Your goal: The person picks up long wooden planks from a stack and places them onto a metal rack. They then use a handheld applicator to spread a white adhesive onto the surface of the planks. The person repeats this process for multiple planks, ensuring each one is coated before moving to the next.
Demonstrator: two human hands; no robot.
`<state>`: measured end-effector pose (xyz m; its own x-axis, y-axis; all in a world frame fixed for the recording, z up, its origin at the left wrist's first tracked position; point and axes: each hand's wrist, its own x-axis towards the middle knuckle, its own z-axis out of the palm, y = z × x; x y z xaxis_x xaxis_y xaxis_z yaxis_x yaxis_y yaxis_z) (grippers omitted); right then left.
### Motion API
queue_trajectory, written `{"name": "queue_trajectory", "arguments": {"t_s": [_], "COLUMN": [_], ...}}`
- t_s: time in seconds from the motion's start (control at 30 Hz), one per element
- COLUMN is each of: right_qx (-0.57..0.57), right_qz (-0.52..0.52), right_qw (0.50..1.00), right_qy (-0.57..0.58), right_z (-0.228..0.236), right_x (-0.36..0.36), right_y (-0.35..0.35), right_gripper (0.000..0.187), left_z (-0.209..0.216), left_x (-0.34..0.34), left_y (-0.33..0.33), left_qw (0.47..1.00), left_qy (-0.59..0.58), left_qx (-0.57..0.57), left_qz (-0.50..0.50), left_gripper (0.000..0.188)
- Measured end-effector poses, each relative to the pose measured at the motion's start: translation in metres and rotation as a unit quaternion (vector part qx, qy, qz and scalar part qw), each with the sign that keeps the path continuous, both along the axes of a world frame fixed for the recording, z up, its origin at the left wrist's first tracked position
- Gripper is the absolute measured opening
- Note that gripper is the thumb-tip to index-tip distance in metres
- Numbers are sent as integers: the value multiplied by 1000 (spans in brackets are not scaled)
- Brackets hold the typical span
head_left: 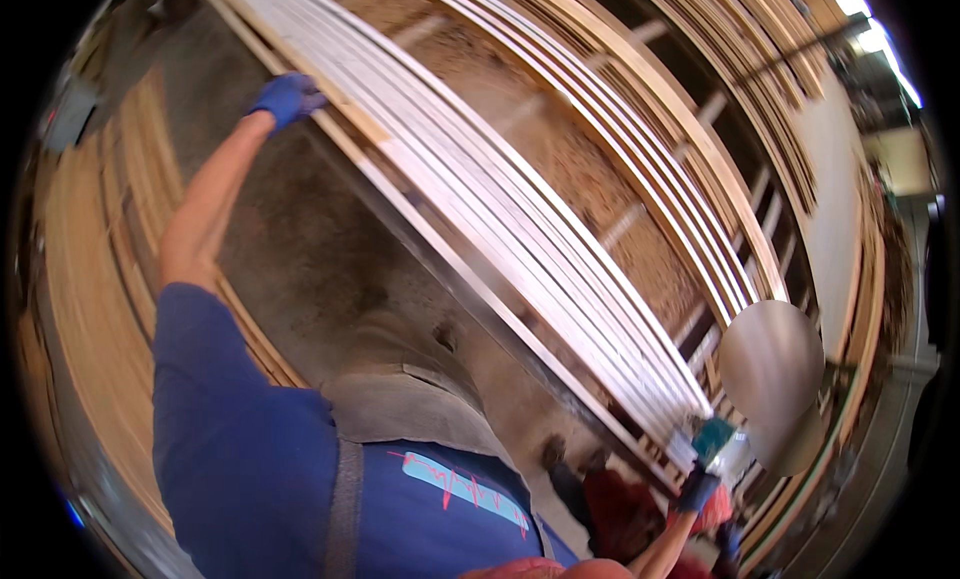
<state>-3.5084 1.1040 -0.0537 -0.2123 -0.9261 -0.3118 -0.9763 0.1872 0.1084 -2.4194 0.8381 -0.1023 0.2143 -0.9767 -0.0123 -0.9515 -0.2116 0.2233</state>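
Observation:
A long bundle of pale wooden strips runs from the upper left to the lower right. My left hand, in a blue glove, grips the bundle's edge at the upper left with the arm stretched out. My right hand, in a dark blue glove, reaches up to the bundle's lower right end. A small teal object sits just above its fingers. It is too small and blurred to tell whether that hand grips anything. I wear a blue shirt and a grey apron.
More wooden strips and frames are stacked behind the bundle, and boards lie at the left. The concrete floor shows below. Another person stands at the right, by the bundle's end. Something red lies near my right arm.

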Motion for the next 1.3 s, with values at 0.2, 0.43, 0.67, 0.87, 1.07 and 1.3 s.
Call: {"name": "queue_trajectory", "arguments": {"t_s": [0.2,0.43,0.67,0.87,1.07,1.3], "right_qx": [-46,-22,-17,-116,-52,-49], "right_qz": [70,229,371,439,457,376], "right_qw": [971,887,830,860,848,872], "right_qy": [-222,-400,-416,-233,-264,-310], "right_z": [14,28,11,25,24,30], "right_x": [194,472,807,1023,1129,1145], "right_y": [-152,-254,-410,-467,-492,-443], "right_gripper": [40,51,41,34,31,32], "left_z": [19,10,-1,19,33,-7], "left_x": [-8,-2,63,249,350,464], "left_y": [10,7,-5,-38,-99,-117], "left_qw": [998,983,957,971,994,998], "left_qy": [-5,-64,-156,-45,-104,20], "left_qx": [-63,-165,-179,-222,-9,37], "left_qz": [-21,-48,-164,-81,-29,-46], "left_gripper": [35,37,16,12,30,45]}}
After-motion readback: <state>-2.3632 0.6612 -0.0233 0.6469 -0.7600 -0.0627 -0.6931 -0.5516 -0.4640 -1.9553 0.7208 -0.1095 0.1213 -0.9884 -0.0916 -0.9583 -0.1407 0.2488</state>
